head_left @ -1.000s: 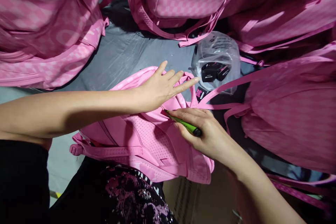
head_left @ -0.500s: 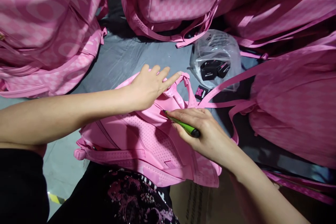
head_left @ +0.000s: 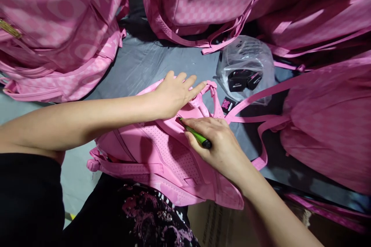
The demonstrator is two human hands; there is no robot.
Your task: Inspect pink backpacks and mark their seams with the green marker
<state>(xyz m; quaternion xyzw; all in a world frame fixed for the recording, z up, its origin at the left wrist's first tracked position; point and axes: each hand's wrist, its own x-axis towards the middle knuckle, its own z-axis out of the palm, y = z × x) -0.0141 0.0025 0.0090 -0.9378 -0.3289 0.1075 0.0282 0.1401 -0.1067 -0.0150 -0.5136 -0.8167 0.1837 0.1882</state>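
Note:
A pink backpack (head_left: 162, 154) lies back-side up on the grey table in front of me, its mesh padding facing up. My left hand (head_left: 174, 94) rests flat on its top edge with fingers spread, near the carry loop (head_left: 210, 88). My right hand (head_left: 217, 142) pinches a green pen-like tool (head_left: 195, 136), whose tip touches the bag just below my left hand.
More pink checkered backpacks crowd the back left (head_left: 58, 27), back middle (head_left: 203, 0) and right (head_left: 327, 123). A clear plastic bag (head_left: 246, 69) with black parts lies beyond the bag, a small black tag (head_left: 228, 105) beside it. A cardboard box (head_left: 214, 224) shows below.
My left hand slid back a little along the bag's top and its fingers drew closer together. My right hand with the green tool edged slightly toward it.

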